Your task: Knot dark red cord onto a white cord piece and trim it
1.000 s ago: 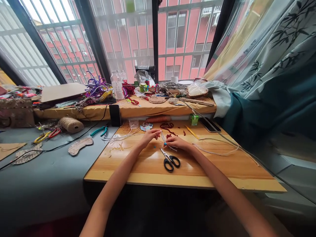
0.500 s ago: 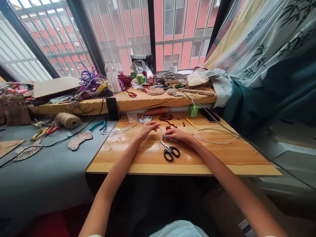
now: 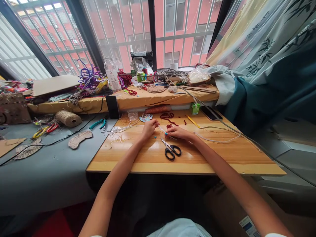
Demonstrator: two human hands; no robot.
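Between the two hands, in the head view, a short stretch of white cord (image 3: 161,129) runs just above the wooden tabletop (image 3: 197,158). The left hand (image 3: 148,128) pinches one end of it, fingers closed together; the right hand (image 3: 179,132) has its fingertips closed on a small blue piece (image 3: 166,133) at the other end, too small to identify. Black-handled scissors (image 3: 170,147) lie just nearer the body than the right hand, blades slightly apart. Beyond the hands are a dark red cord (image 3: 167,116), a patterned piece (image 3: 146,118) and a clear round container (image 3: 132,115). Right of them sit a yellow tool (image 3: 193,121), a green box (image 3: 195,108) and a phone (image 3: 211,113); well left, teal pliers (image 3: 98,124) and a twine spool (image 3: 67,118).
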